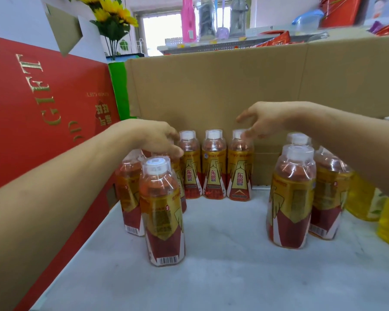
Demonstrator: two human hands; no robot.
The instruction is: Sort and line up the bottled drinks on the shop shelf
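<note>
Amber bottle just beneath right hand

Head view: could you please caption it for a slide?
Left hand and right hand reach over drink bottles on a shelf against a cardboard box.

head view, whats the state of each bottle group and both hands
back row bottles, upright, capped, labels forward
front left bottle, upright, capped, barcode forward
right bottles, upright, capped, bunched
yellow bottles, upright, partly out of frame
left hand, fingers curled over a hidden bottle top, grip unclear
right hand, fingers spread, holding nothing
</note>
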